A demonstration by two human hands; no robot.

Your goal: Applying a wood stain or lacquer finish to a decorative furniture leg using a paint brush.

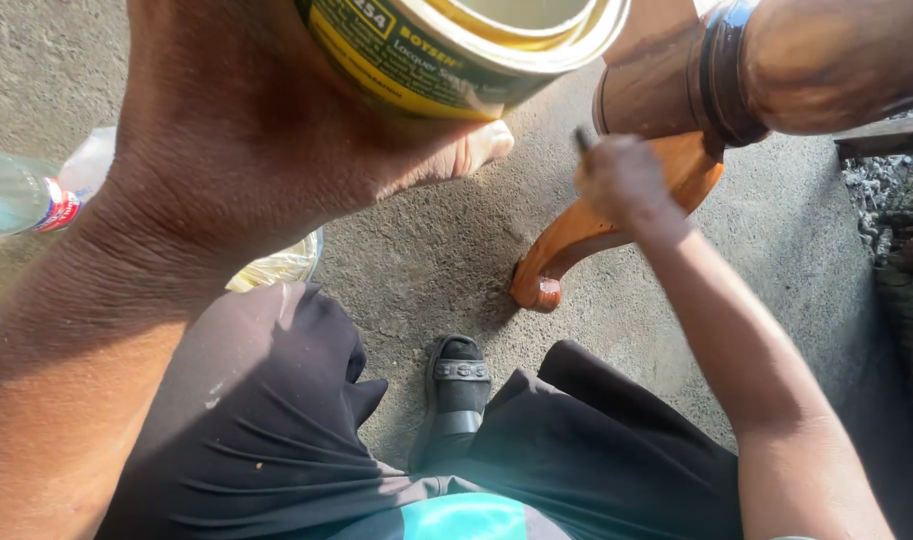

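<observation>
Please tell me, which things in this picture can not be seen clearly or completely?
Head view only:
- Can in the left hand: its top and contents are cut off by the upper edge.
- Tool in the right hand: only a dark tip shows; the fist hides the rest.
- Wooden leg: its upper part leaves the frame.
- Bottle: cut off by the left edge, partly behind the forearm.
- Clear container: mostly hidden behind the left arm and knee.

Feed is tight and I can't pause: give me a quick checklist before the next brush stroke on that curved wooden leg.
1. Left hand has a full grip on the open lacquer can: ok.
2. Can held level: not ok, tilted.
3. Right hand shut on the brush handle: ok.
4. Bristles loaded: cannot tell, hidden.
5. Curved wooden leg foot resting on the concrete floor: ok.
6. Sandalled foot apart from the leg: ok.
</observation>
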